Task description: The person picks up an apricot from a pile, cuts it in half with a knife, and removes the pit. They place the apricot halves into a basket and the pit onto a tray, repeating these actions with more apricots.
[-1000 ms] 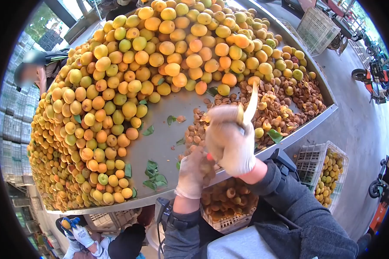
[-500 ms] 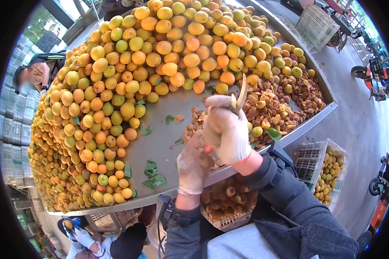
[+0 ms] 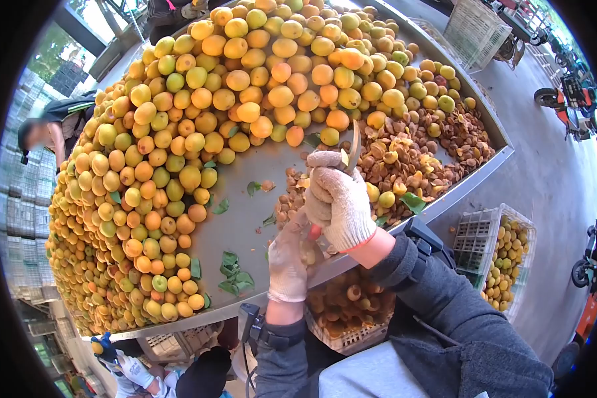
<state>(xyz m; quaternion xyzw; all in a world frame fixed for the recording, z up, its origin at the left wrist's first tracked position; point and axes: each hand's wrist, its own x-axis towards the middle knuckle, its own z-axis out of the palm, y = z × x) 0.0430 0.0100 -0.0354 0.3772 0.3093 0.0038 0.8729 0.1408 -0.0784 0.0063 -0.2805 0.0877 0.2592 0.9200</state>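
My right hand (image 3: 341, 205), in a pale work glove, is closed around a curved-blade knife (image 3: 356, 147). Its blade points up past the thumb, and a red end shows below the fist. Just below and to the left, my gloved left hand (image 3: 288, 262) has its fingers curled up against the right hand; whatever they hold is hidden. Both hands are above the near edge of a metal table (image 3: 235, 222). Brownish fruit pieces (image 3: 398, 156) lie beyond and to the right of them. A large heap of whole apricots (image 3: 199, 139) covers the far and left sides.
Green leaves (image 3: 235, 273) lie on the metal. Below the table edge stands a crate of fruit pieces (image 3: 348, 308); a white crate (image 3: 477, 242) with apricots is on the floor at right. Co-workers (image 3: 146, 375) are at lower left and far left. Motorbikes (image 3: 567, 99) stand at right.
The view has shifted slightly. Both hands stay close together, with the knife still in my right fist. The lower-left co-worker's gloved hands have moved a little.
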